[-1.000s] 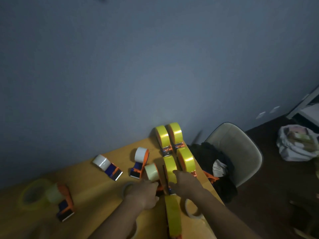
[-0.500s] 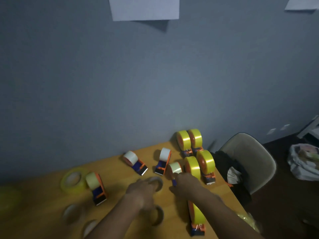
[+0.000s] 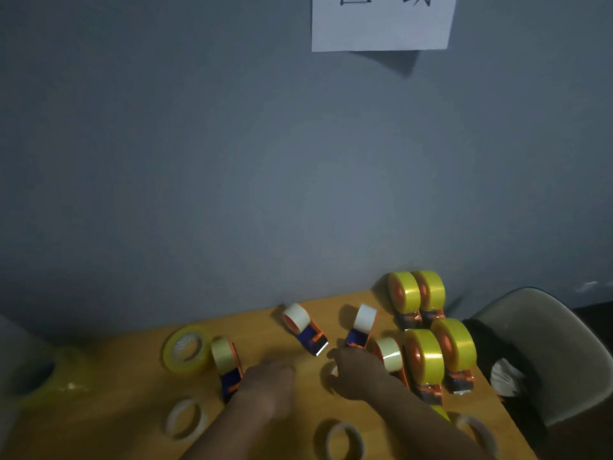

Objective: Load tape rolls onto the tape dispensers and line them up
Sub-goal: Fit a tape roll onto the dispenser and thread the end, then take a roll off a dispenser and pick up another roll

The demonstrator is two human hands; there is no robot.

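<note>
Head view shows both hands low in the centre of the frame over the orange worktop point(image 3: 139, 386): the left hand point(image 3: 268, 381) is blurred, so whether its grip is apart or together cannot be told, and the right hand point(image 3: 356, 371) has its grip curled around something pale that is mostly hidden. 4 yellow-loaded dispensers point(image 3: 428, 330) stand grouped at the right by the wall, 3 pale-loaded dispensers point(image 3: 303, 328) sit scattered mid-frame, and loose rolls point(image 3: 184, 418) lie along the lower edge.
</note>
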